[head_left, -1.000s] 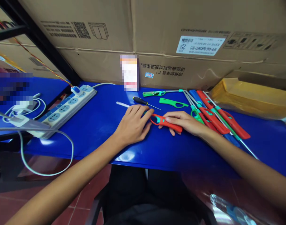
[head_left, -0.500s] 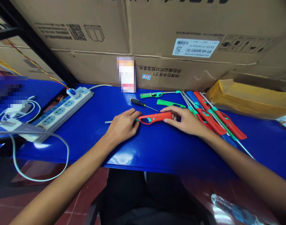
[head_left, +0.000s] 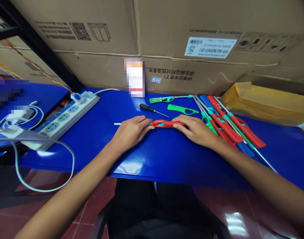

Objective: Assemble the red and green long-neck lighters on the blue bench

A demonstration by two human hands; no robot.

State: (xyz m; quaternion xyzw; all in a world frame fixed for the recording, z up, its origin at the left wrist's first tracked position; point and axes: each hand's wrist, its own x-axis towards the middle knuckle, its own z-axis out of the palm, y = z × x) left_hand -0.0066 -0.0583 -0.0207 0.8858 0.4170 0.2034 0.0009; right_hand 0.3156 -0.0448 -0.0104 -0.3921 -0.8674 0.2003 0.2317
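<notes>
Over the glossy blue surface (head_left: 157, 156), behind its front edge, the left hand (head_left: 132, 130) and right hand (head_left: 195, 129) pinch a slender red plastic lighter (head_left: 167, 124).

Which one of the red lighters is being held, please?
The red lighter in front of the screwdriver, clasped by the left grip and the right grip; the other red lighters lie together on the right.

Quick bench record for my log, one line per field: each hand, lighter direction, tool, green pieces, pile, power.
left hand: on the metal-tube end of the red lighter
right hand: on its handle end
direction: tube tip points left
tool: screwdriver, beyond the lighter
green pieces: casing piece; green lighter
pile: mixed-colour lighters, right
power: power strip, left, plug inserted
</notes>
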